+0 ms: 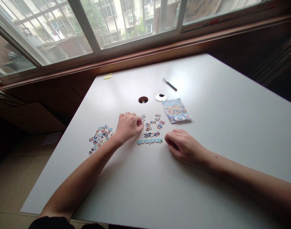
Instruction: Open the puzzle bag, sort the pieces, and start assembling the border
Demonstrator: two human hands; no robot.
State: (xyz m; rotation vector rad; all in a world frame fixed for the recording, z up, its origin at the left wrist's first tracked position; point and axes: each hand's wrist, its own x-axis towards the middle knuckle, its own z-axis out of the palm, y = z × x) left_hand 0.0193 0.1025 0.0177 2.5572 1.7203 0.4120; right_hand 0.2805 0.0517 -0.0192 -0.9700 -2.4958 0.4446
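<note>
My left hand [129, 125] is closed in a pinch over the left edge of some loose jigsaw pieces [148, 126]. Whatever its fingertips may hold is hidden. Just right of a joined light-blue puzzle strip [149, 141], my right hand [183, 144] rests on the table, loosely curled, with nothing visible in it. Between the strip and the loose pieces lies a shorter row of pieces [152, 135], dark and multicoloured. A heap of mixed jigsaw pieces [100, 137] is spread left of my left forearm, which partly covers its edge.
A printed picture sheet [176, 110] with a penguin lies beyond my right hand. Farther back are a pen [169, 84], a round cable hole [143, 100] and its loose round cover [161, 97]. Yellow tape [107, 76] marks the white table's [131, 187] far edge, below a window.
</note>
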